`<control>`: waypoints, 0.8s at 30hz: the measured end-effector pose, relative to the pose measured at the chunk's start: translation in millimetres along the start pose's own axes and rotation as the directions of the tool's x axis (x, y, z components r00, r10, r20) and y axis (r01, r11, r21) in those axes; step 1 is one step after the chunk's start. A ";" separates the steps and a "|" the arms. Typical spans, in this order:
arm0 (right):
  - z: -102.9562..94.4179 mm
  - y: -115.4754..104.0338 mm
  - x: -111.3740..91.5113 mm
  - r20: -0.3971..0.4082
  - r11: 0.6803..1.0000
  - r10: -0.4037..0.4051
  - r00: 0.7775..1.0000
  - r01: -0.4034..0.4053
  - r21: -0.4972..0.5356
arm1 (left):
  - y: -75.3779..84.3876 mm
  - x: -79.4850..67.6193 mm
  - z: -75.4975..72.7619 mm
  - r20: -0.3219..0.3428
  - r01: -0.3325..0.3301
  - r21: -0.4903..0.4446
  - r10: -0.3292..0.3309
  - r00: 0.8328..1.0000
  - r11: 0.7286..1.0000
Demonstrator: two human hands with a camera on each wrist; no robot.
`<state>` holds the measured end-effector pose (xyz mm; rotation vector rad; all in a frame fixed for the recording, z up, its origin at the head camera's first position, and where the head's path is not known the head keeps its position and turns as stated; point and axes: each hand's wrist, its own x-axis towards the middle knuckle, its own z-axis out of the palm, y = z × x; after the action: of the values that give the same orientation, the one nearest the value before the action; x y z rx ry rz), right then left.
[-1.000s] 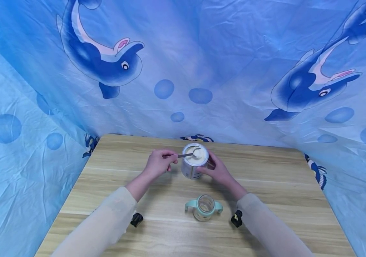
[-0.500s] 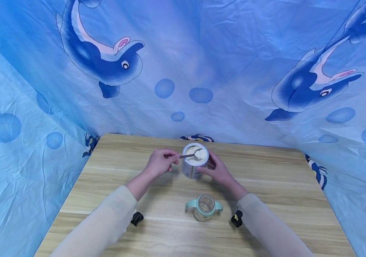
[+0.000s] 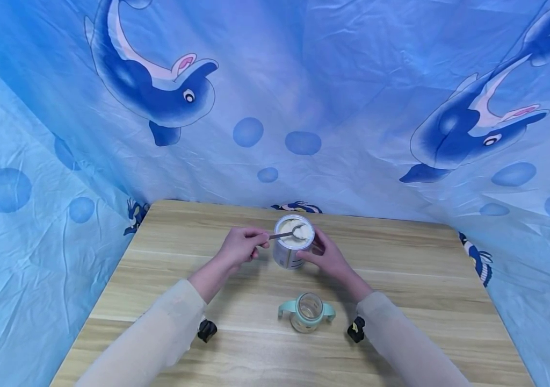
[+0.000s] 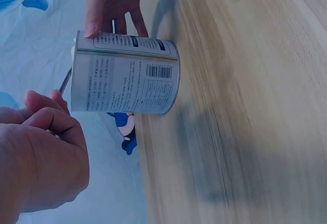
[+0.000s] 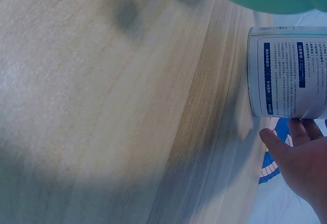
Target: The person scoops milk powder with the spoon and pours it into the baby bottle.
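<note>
Can [image 3: 286,257], cylindrical, shiny-rimmed, pale clumpy powder [image 3: 289,226] inside, set toward twelve o'clock on the wood-grained desk [image 3: 410,269], gripped at four o'clock by right hand [image 3: 327,256], slim spoon [image 3: 281,235] pinched by left hand [image 3: 240,245]

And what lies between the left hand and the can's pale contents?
The spoon: in the head view, its handle runs from the left hand out over the open can.

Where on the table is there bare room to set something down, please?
Bare table lies between the left hand and the left edge, and between the right hand and the right edge. Another patch lies between the sleeves, on the cup's near side. It is crowded around the can, with both hands and the spoon there.
</note>
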<state>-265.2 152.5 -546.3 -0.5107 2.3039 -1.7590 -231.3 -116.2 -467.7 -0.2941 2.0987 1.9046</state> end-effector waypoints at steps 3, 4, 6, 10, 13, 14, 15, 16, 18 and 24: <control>0.0 -0.2 0.1 0.002 1.000 -0.008 1.000 0.008 0.005 | -1.7 -0.1 -1.5 0.006 0.034 -0.034 -0.034 0.999 0.999; 0.0 -0.1 0.1 0.001 1.000 -0.008 1.000 0.008 0.005 | -2.6 0.1 -2.2 0.008 0.045 -0.050 -0.045 0.999 0.998; 0.1 0.0 0.2 0.000 1.000 -0.002 1.000 0.002 0.005 | -4.6 0.5 -3.6 0.012 0.067 -0.080 -0.066 0.998 0.995; 0.0 0.0 0.0 -0.003 1.000 0.008 1.000 -0.008 -0.002 | -8.8 0.7 -6.2 0.027 0.100 -0.145 -0.097 0.995 0.984; -0.2 0.0 0.1 0.000 1.000 0.002 1.000 -0.002 -0.002 | -10.4 0.1 -7.6 0.052 0.118 -0.189 -0.111 0.993 0.975; -0.2 0.4 0.3 0.000 1.000 -0.003 1.000 0.003 -0.002 | -11.1 -0.2 -7.9 0.061 0.125 -0.200 -0.115 0.992 0.972; -0.1 0.6 0.4 -0.002 1.000 -0.001 1.000 0.001 0.001 | -11.6 -0.8 -8.1 0.068 0.129 -0.209 -0.118 0.991 0.969; -0.2 0.7 0.3 0.000 1.000 -0.007 1.000 0.007 0.001 | -12.3 -0.9 -8.3 0.073 0.135 -0.216 -0.122 0.990 0.967; -0.3 1.5 0.7 -0.002 1.000 -0.009 1.000 0.009 0.001 | -14.8 -0.4 -8.7 0.081 0.144 -0.225 -0.129 0.988 0.964; -0.5 2.2 1.5 -0.005 1.000 0.000 1.000 0.000 -0.004 | -21.2 2.7 -10.3 0.096 0.157 -0.231 -0.138 0.986 0.960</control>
<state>-267.1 152.9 -548.2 -0.5075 2.3115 -1.7583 -227.4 -128.5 -487.6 -0.4078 1.7472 2.0429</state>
